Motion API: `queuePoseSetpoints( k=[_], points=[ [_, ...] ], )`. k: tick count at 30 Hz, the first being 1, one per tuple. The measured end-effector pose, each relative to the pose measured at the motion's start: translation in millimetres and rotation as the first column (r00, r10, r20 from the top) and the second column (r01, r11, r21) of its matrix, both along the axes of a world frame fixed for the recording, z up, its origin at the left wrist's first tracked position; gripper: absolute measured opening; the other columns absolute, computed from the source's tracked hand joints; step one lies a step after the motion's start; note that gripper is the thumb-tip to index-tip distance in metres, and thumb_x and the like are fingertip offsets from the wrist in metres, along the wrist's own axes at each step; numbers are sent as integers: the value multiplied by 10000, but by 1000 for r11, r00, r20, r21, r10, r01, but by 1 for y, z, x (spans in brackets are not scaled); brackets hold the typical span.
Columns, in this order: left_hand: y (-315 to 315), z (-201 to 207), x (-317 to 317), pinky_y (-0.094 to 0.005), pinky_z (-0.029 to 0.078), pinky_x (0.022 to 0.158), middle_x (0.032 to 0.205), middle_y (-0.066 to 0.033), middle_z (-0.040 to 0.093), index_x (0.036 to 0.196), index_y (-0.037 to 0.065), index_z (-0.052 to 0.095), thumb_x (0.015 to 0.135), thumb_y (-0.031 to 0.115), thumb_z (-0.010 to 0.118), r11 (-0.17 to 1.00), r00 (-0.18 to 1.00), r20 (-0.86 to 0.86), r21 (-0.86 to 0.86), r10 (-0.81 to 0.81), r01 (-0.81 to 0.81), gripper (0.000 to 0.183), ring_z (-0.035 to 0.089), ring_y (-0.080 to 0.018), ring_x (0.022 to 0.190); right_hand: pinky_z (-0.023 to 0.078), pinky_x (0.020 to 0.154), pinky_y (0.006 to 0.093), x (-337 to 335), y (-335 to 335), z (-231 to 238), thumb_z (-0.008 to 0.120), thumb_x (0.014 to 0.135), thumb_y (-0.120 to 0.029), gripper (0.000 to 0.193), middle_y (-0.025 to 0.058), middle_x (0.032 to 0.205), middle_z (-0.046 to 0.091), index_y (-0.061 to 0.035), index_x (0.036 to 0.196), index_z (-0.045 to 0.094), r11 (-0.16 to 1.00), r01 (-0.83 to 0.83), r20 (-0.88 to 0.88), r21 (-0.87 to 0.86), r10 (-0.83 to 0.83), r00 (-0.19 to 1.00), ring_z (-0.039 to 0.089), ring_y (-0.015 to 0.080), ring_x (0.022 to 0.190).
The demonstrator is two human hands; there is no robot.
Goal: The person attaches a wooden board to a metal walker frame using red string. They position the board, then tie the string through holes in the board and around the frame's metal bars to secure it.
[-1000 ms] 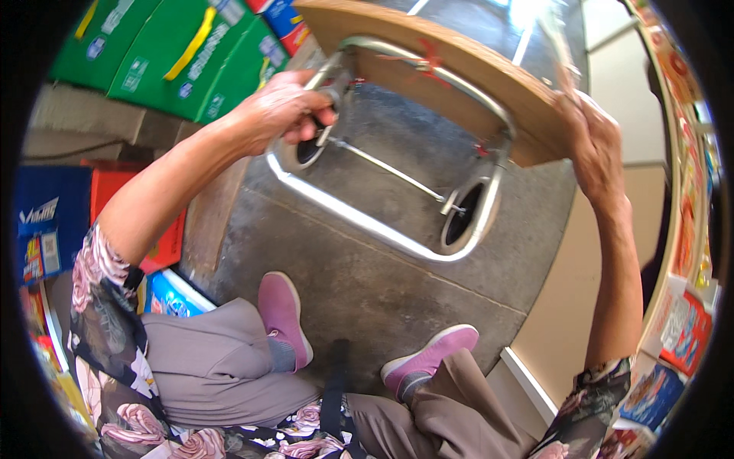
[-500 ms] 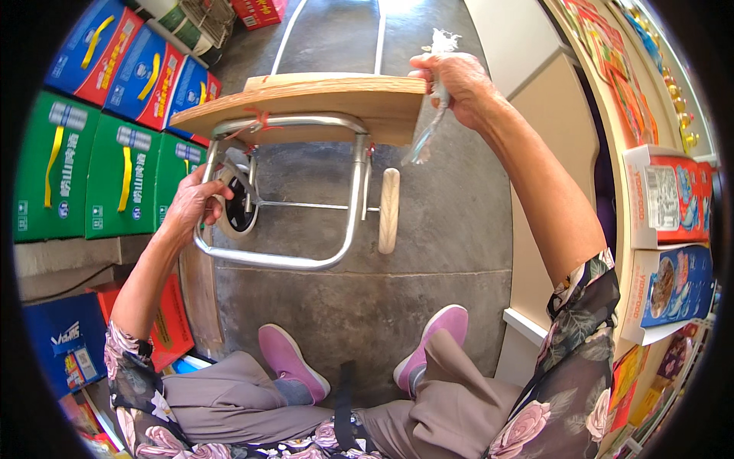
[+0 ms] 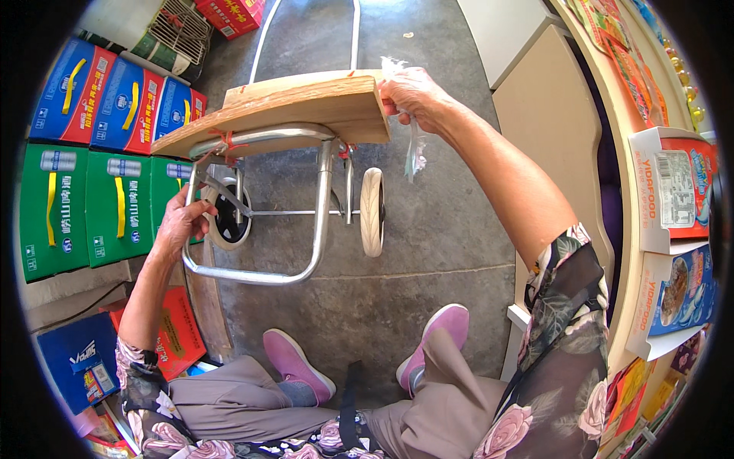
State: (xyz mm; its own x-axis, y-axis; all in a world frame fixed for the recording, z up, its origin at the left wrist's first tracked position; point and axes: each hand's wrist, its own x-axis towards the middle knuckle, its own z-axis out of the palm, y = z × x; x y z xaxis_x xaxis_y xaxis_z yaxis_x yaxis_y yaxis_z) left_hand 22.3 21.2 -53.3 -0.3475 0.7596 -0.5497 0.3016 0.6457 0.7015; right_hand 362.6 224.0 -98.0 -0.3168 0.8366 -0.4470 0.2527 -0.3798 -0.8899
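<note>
A metal hand cart point(image 3: 319, 206) with a tubular frame stands in front of me on the floor. Across it sits a wooden board point(image 3: 306, 115), tied to the tube with red string point(image 3: 227, 142). My left hand point(image 3: 182, 223) is closed round the left side of the frame, beside the left wheel point(image 3: 229, 216). At the board's right end, my right hand point(image 3: 419, 98) grips a frayed white plastic strip point(image 3: 415, 154). Its ragged end sticks out above the fingers and its tail hangs below. The right wheel point(image 3: 372, 212) is pale-rimmed.
Stacked green cartons point(image 3: 115, 206) and blue-red cartons point(image 3: 118, 107) line the left. A wire cage point(image 3: 177, 30) and a red box point(image 3: 229, 17) stand farther back. On the right are a pale cabinet point(image 3: 547, 130) and shelves with packaged goods point(image 3: 677, 191). Pink shoes point(image 3: 298, 363) show below.
The cart and board sit farther left in view, and the board is a little more tilted. My right hand has moved left and slightly down with the strip; my left hand keeps its hold.
</note>
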Motion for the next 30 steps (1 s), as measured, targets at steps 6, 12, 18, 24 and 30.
queuePoseSetpoints(
  k=[6, 12, 18, 24, 30],
  points=[
    [3, -2, 3, -200, 375, 355, 778, -74, 632, 1245, 14, 428, 823, 106, 544, 999, 1000, -3, 9, 31, -31, 447, 528, -87, 449, 301, 385, 263, -12, 12, -42, 599, 792, -158, 157, 41, 586, 501, -31, 711, 556, 955, -212, 78, 209, 200, 977, 402, 98, 475],
    [2, 1, 5, -194, 379, 377, 777, -67, 629, 1248, 18, 431, 825, 104, 548, 1000, 999, -47, 19, -12, 13, 447, 523, -79, 472, 477, 525, 275, -10, 20, -47, 585, 806, -121, 111, 74, 690, 606, -38, 879, 591, 629, -632, 462, 452, 441, 769, 593, 151, 622],
    [2, 2, 9, -193, 382, 385, 778, -65, 623, 1260, 25, 422, 830, 105, 553, 999, 999, -38, 25, 21, -20, 457, 521, -78, 477, 478, 560, 275, -25, 13, -41, 604, 816, -175, 154, 78, 732, 624, -44, 895, 592, 947, -318, -73, 48, 320, 944, 582, 148, 644],
    [1, -2, 9, -189, 380, 384, 788, -76, 618, 1303, 32, 388, 848, 117, 555, 999, 999, -4, 19, 44, -43, 491, 525, -81, 486, 483, 575, 284, -44, 26, -77, 587, 828, -207, 179, 94, 743, 632, -39, 889, 588, 930, -341, -25, 134, 347, 938, 589, 159, 647],
    [4, -6, 7, -182, 379, 382, 790, -79, 611, 1327, 38, 369, 865, 129, 555, 997, 997, 31, 11, 74, -74, 506, 528, -79, 490, 489, 590, 293, -56, 42, -108, 569, 841, -240, 210, 109, 753, 641, -34, 882, 584, 913, -357, 24, 196, 360, 933, 597, 170, 650]
  ],
)
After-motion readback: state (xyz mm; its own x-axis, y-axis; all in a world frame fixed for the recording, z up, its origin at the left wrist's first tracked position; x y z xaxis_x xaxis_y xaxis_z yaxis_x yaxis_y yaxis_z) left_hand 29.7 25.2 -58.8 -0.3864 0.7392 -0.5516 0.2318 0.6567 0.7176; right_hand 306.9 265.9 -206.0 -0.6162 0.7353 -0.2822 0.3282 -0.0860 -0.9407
